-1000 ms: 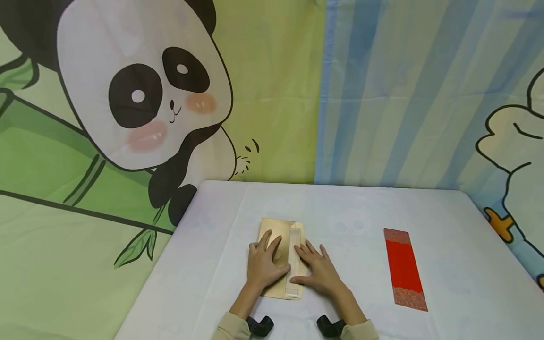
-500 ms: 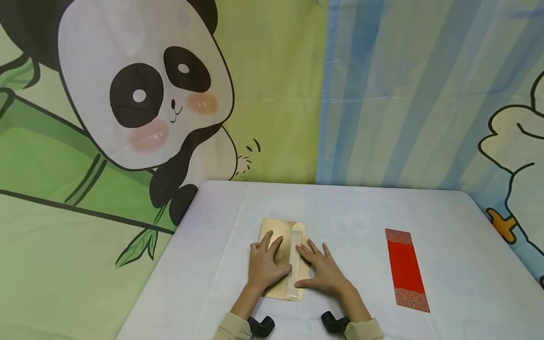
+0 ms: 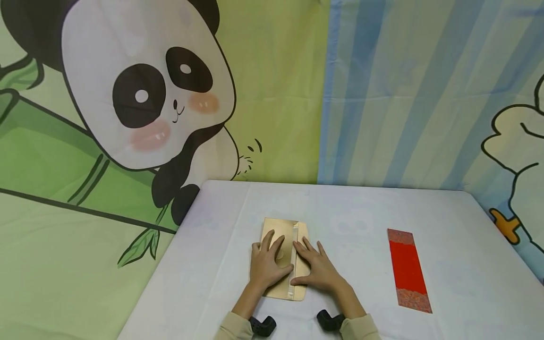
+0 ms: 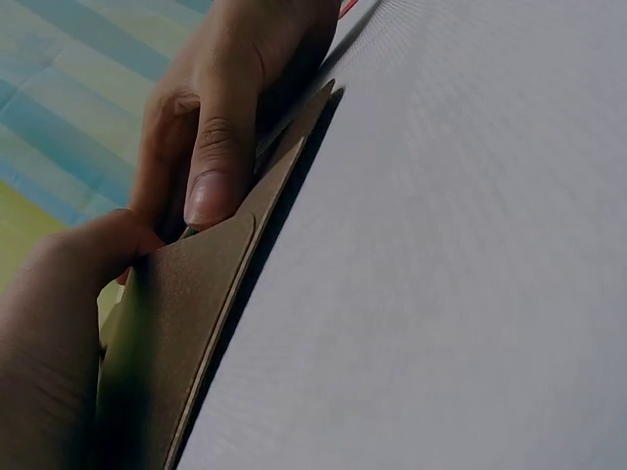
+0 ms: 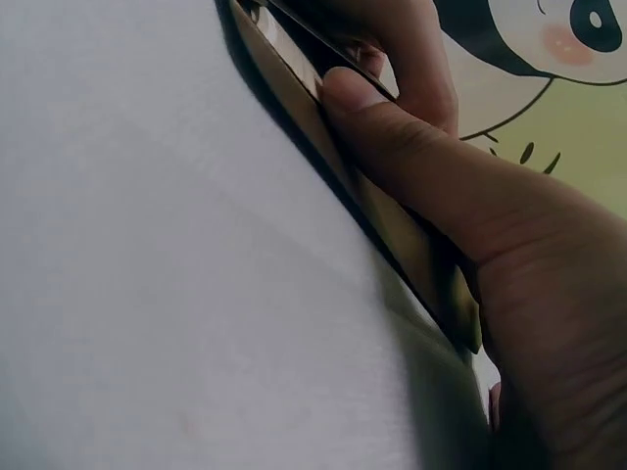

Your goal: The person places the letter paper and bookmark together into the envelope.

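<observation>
A tan paper envelope (image 3: 277,227) lies flat on the table, a pale strip (image 3: 291,288) running along its right part. My left hand (image 3: 266,269) is spread on the envelope's left side, its thumb reaching to the strip. On the right, my right hand (image 3: 320,269) has its fingertips and thumb along the edge of the tan flap (image 3: 302,269) beside the strip. Seen low in the right wrist view, the right thumb (image 5: 358,93) touches the envelope (image 5: 392,230). In the left wrist view, both thumbs meet near the paper's folded edge (image 4: 211,284).
A red paper strip (image 3: 408,269) with patterned ends lies to the right on the white table (image 3: 348,212). A panda-print curtain (image 3: 272,94) hangs behind the table. Black devices (image 3: 263,326) sit at the wrists.
The tan flap covers more of the pale strip, which shows narrower. The right hand shifted slightly right, then back left. The left hand stays in place on the envelope.
</observation>
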The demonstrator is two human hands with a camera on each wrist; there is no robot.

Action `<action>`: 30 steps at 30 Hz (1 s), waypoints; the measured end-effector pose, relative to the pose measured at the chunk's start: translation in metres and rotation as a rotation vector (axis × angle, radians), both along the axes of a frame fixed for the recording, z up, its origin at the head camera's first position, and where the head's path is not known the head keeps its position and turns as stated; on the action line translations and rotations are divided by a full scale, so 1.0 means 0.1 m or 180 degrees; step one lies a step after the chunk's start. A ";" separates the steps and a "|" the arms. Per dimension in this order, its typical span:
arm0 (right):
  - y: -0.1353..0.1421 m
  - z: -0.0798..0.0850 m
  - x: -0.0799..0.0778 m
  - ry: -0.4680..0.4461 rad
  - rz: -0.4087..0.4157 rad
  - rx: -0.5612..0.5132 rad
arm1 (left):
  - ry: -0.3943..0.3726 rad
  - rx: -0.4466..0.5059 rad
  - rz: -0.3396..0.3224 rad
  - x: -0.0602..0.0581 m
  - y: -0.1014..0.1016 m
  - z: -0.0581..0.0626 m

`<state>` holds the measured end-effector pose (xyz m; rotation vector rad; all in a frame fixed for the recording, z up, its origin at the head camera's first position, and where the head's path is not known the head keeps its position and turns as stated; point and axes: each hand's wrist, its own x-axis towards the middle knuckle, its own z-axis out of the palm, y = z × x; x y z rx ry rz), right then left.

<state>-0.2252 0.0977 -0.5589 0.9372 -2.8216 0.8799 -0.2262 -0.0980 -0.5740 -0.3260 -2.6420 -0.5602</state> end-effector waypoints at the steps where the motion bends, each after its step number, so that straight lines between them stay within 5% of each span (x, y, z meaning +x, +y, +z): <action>1: 0.01 0.00 0.00 -0.0018 0.0010 -0.0015 | -0.0013 0.0006 -0.0003 0.00 0.00 0.00; 14: 0.03 0.03 -0.06 0.0051 0.0255 0.0064 | 0.0142 -0.0069 -0.0032 0.00 0.00 0.00; 30: -0.04 -0.02 -0.08 0.0209 0.0255 0.0009 | 0.0411 -0.0131 -0.0125 -0.02 0.00 -0.02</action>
